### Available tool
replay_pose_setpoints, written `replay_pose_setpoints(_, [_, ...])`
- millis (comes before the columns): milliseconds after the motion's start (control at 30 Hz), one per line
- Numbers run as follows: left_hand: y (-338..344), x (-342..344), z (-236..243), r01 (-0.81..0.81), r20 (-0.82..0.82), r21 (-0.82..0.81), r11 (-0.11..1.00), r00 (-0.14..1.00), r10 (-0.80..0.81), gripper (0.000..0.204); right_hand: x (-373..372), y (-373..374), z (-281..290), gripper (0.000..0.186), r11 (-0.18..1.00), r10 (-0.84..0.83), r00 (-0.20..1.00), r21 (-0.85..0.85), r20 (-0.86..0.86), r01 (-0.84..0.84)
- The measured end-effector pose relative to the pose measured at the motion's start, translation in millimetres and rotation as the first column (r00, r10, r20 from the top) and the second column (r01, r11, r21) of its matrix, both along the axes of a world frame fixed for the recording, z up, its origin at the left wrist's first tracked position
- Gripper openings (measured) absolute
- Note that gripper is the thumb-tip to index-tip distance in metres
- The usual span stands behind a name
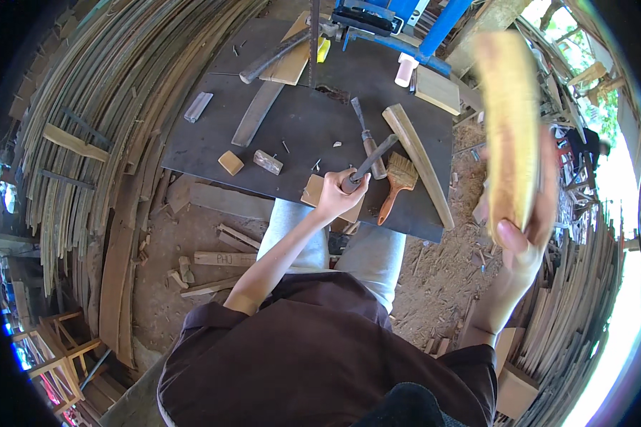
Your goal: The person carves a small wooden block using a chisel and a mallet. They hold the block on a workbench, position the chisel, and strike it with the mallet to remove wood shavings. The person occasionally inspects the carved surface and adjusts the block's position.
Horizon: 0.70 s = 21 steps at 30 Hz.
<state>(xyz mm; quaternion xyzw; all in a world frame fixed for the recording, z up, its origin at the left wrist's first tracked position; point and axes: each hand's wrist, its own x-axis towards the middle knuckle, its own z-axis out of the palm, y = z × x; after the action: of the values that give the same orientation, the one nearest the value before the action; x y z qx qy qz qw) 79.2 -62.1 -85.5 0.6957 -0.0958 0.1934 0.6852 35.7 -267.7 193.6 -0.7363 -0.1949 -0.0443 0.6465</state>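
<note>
Yellow curved wooden piece [511, 128], upper right, gripped by right hand [528, 236]; left hand [342, 195], centre, grips grey metal tool [382, 149], apart; progress unclear, blurred.

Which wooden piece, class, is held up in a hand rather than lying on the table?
The broad yellow piece, raised in the right hand; others, like the long strip beside the brush, lie on the dark table.

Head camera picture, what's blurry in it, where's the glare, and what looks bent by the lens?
In the head view, the pale wood piece in the right hand is smeared, probably by motion, while the left hand and its tool look sharper; in the head view's right side, daylight washes out detail; at the head view's left, stacked planks appear bowed.
</note>
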Motion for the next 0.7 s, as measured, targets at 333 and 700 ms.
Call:
replay_pose_setpoints(333, [-1, 2, -6, 0.01, 0.01, -0.001, 1.0, 1.0, -0.01, 0.037, -15, 12, 1, 0.106, 0.98, -0.081, 0.996, -0.181, 0.034, 0.086])
replay_pose_setpoints(700, [-2, 4, -9, 0.007, 0.001, 0.04, 0.999, 1.0, -0.007, 0.036, -12, 3, -10, 0.096, 0.953, 0.102, 0.992, -0.293, 0.069, -0.078])
